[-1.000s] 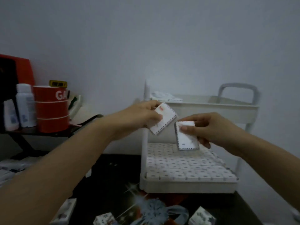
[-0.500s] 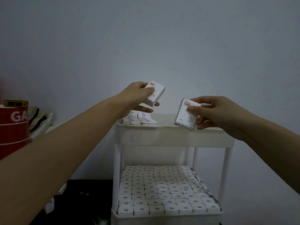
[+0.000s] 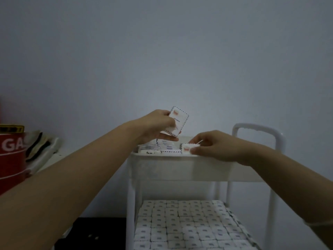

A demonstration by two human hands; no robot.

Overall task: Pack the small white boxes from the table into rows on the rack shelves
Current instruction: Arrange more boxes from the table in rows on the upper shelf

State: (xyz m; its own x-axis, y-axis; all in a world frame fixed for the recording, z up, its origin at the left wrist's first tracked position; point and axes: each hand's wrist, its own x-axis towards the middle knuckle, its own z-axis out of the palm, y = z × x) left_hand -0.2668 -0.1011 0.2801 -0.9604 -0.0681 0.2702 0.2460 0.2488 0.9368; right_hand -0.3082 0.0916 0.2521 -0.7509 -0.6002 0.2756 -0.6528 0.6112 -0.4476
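Note:
A white rack (image 3: 180, 170) stands in front of me. My left hand (image 3: 156, 125) grips a small white box (image 3: 178, 120) with a dashed border, held tilted above the top shelf. My right hand (image 3: 216, 147) pinches a second white box (image 3: 187, 148) standing upright inside the top shelf, beside several boxes (image 3: 155, 147) lying there at the left. The lower shelf (image 3: 187, 226) is filled with rows of white boxes.
The rack's white handle (image 3: 257, 130) rises at the right behind my right hand. A red drum (image 3: 10, 159) with white letters and a pile of papers (image 3: 41, 148) sit on a surface at the left. A dark table (image 3: 93, 231) lies below.
My right hand has lowered its box from above the rim down into the top shelf. My left hand stays above the shelf with its box. The view tilted up slightly.

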